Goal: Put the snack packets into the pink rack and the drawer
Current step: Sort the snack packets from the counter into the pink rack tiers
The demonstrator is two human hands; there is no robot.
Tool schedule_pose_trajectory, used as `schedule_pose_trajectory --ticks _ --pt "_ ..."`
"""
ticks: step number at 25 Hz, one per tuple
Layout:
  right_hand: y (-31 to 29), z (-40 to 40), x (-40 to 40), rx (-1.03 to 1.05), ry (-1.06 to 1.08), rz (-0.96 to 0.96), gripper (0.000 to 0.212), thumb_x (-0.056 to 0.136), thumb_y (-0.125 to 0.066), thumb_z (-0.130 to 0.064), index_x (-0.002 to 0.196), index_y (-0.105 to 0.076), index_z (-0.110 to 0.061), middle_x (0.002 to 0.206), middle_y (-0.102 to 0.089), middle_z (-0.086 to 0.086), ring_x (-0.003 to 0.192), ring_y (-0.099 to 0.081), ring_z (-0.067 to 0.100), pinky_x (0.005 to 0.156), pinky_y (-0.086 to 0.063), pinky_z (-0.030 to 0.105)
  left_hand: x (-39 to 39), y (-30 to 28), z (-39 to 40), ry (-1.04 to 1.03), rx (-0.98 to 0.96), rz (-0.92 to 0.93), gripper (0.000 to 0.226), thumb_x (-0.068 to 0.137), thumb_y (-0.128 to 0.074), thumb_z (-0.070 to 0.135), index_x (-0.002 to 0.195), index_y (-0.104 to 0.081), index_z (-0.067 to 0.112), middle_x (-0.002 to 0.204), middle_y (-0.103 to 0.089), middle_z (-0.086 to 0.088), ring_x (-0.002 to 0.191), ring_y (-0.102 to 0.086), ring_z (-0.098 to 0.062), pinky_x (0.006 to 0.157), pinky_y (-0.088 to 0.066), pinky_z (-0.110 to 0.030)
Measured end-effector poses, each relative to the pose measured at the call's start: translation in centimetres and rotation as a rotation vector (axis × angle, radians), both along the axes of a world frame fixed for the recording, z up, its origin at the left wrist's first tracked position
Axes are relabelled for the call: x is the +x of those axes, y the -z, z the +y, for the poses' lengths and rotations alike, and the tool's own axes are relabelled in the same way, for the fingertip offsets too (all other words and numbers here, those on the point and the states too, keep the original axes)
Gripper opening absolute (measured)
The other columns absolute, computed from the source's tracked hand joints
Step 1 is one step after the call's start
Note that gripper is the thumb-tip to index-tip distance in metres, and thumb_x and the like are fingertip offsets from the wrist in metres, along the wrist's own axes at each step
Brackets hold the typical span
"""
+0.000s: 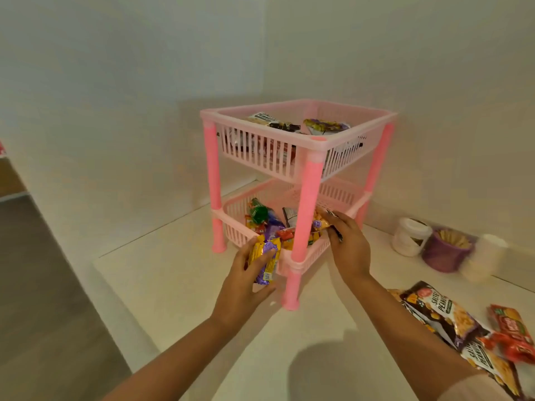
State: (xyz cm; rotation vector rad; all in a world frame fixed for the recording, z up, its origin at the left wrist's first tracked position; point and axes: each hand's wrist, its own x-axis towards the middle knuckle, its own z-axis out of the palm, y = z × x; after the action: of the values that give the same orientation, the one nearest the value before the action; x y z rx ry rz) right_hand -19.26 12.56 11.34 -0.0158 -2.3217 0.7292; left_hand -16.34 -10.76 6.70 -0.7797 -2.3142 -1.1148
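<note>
Peanut packets (451, 322) wait on the bench (179, 273). Left hand (246, 282) grasps a purple-yellow packet (265, 260) at the pink rack (298, 146)'s lower tier; right hand (347, 244) pinches another packet (320, 222) inside, likely placing it.

white jar (409, 236), purple cup (445, 250), blurred, perhaps sticks inside

the pink rack (307, 198)'s front post hides part of the packets in the lower basket (307, 257), and the upper basket (260, 153)'s slats show only strips of what lies inside. the right hand (348, 250)'s fingertips are lost behind that post. the peanut packets (443, 316) and red packet (512, 328) run off the right edge. the jars (445, 250) are smeared, their contents unclear.
</note>
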Motion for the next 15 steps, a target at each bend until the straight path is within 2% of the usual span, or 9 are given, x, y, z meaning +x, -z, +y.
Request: schedule_pose_trajectory --ticks 3,6,8,10,11,13,15 --pt "-0.7 -1.2 -1.7 0.037 -0.017 -0.026 0.033 0.088 -0.056 -0.008 0.118 -0.063 -0.022 0.126 -0.059 0.003 0.110 -0.058 0.026 0.073 -0.051 0.037 -3.3 -1.2 -1.4 -0.066 0.027 -0.029 0.069 0.073 -0.076 0.020 0.130 -0.043 0.038 0.146 -0.025 -0.001 0.132 -0.036 -0.019 0.097 -0.048 -0.036" --pt "-1.0 -2.5 -3.2 0.075 -0.024 -0.074 0.028 0.090 -0.049 -0.012 0.114 -0.064 -0.011 0.122 -0.061 0.010 0.104 -0.060 0.034 0.071 -0.050 0.038 -6.6 -2.4 -1.3 -0.041 0.014 -0.089 0.064 0.077 -0.073 0.021 0.132 -0.043 0.035 0.147 -0.025 -0.004 0.133 -0.034 -0.021 0.100 -0.046 -0.038" --pt "-1.0 -3.4 -3.8 0.011 -0.029 -0.100 0.026 0.094 -0.039 -0.019 0.097 -0.065 -0.016 0.102 -0.066 0.010 0.094 -0.061 0.034 0.070 -0.048 0.038 -8.7 -3.3 -0.4 -0.041 -0.002 -0.116 0.061 0.078 -0.072 0.023 0.133 -0.045 0.030 0.147 -0.026 -0.005 0.131 -0.036 -0.021 0.102 -0.043 -0.034" --pt "-0.6 -3.9 -4.8 -0.077 0.011 -0.145 0.028 0.097 -0.039 -0.016 0.075 -0.052 -0.027 0.077 -0.060 -0.003 0.083 -0.059 0.026 0.065 -0.043 0.031 -10.6 -4.3 0.7 -0.050 -0.020 -0.186 0.057 0.078 -0.071 0.024 0.131 -0.048 0.023 0.143 -0.031 -0.007 0.125 -0.042 -0.024 0.100 -0.042 -0.031" --pt "-0.1 -4.0 -5.5 -0.156 0.024 -0.187 0.029 0.096 -0.040 -0.011 0.075 -0.048 -0.028 0.073 -0.054 -0.008 0.080 -0.056 0.018 0.062 -0.042 0.026 -11.5 -4.6 1.2 -0.056 -0.044 -0.225 0.056 0.078 -0.071 0.024 0.130 -0.049 0.020 0.140 -0.033 -0.008 0.123 -0.044 -0.025 0.100 -0.040 -0.031" --pt "0.8 -3.9 -6.5 -0.346 0.020 -0.245 0.021 0.095 -0.043 -0.006 0.086 -0.049 -0.024 0.076 -0.051 -0.010 0.076 -0.055 0.006 0.056 -0.040 0.012 -12.9 -4.9 1.9 -0.062 -0.116 -0.264 0.056 0.079 -0.070 0.025 0.130 -0.049 0.017 0.139 -0.035 -0.009 0.121 -0.045 -0.027 0.101 -0.038 -0.031" --pt "1.4 -3.6 -7.0 -0.477 0.002 -0.286 0.011 0.095 -0.046 -0.010 0.094 -0.057 -0.011 0.075 -0.057 -0.006 0.079 -0.063 0.012 0.054 -0.044 0.007 -14.2 -4.8 2.5 -0.046 -0.198 -0.283 0.059 0.079 -0.070 0.025 0.132 -0.046 0.015 0.140 -0.033 -0.011 0.121 -0.045 -0.029 0.101 -0.037 -0.033"
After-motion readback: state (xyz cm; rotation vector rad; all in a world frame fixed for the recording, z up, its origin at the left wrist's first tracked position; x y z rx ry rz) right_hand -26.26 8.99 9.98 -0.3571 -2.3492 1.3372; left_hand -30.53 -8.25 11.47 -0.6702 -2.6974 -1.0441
